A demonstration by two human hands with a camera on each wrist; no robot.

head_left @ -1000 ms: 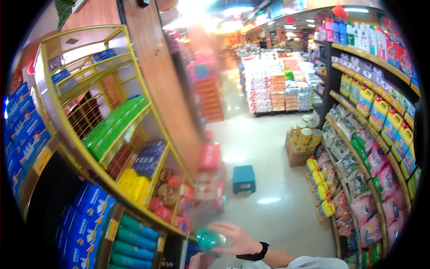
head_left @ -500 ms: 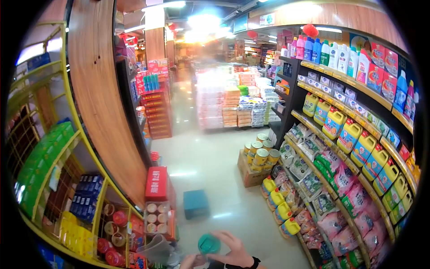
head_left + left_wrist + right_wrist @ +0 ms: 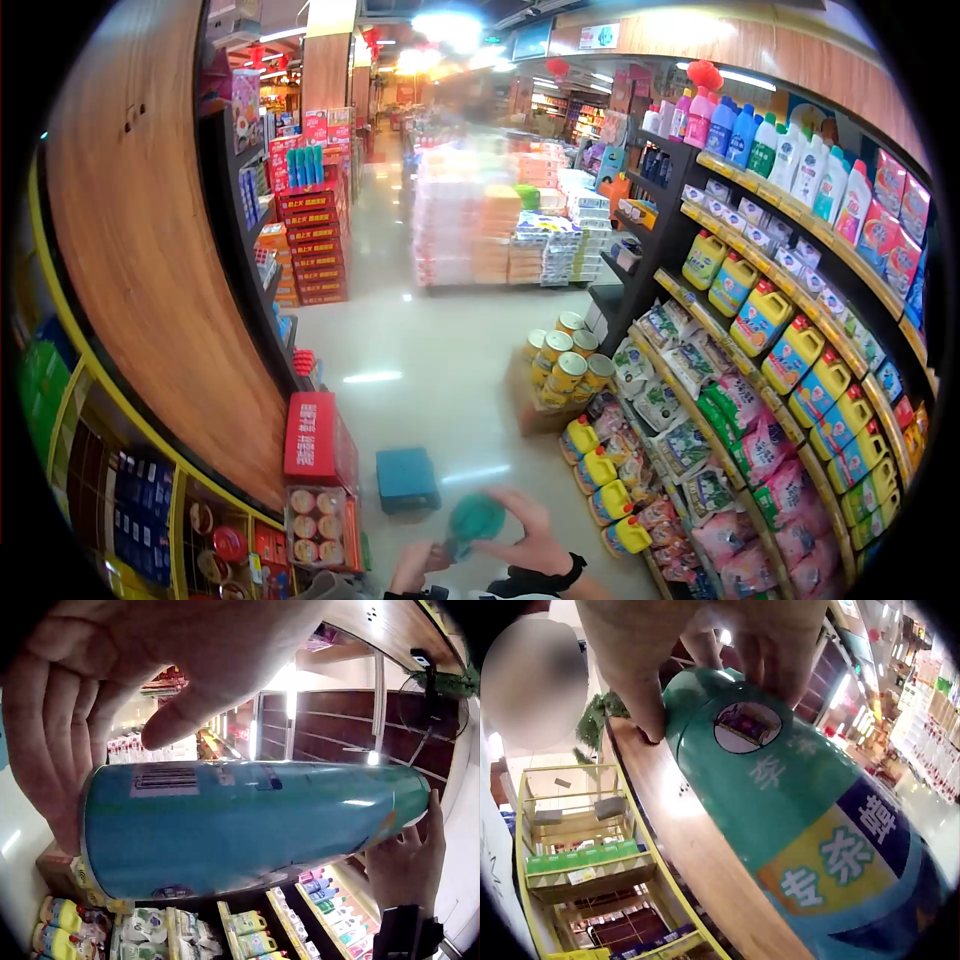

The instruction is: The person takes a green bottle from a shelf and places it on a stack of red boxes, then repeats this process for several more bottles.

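A teal and blue spray can (image 3: pixel 477 516) is held between both hands low in the head view. The right hand (image 3: pixel 525 535) grips its green capped end; in the right wrist view, fingers and thumb pinch the cap around a round sticker on the can (image 3: pixel 780 795). The left hand (image 3: pixel 420 565) is at the other end; in the left wrist view, the left hand's fingers (image 3: pixel 67 742) curl at the base of the can (image 3: pixel 247 825), which lies sideways, with a barcode showing near the base.
Shelves of yellow jugs (image 3: pixel 795 355), bottles and bags stand on the right. Cans sit on a carton (image 3: pixel 540 405). A blue stool (image 3: pixel 407 480) and a red box (image 3: pixel 318 438) stand on the floor. A wooden panel (image 3: pixel 150 240) and yellow-framed rack are on the left.
The view has swung left to right, so the yellow rack has slid toward the left edge and the aisle fills the middle. Both hands still hold the can low in view.
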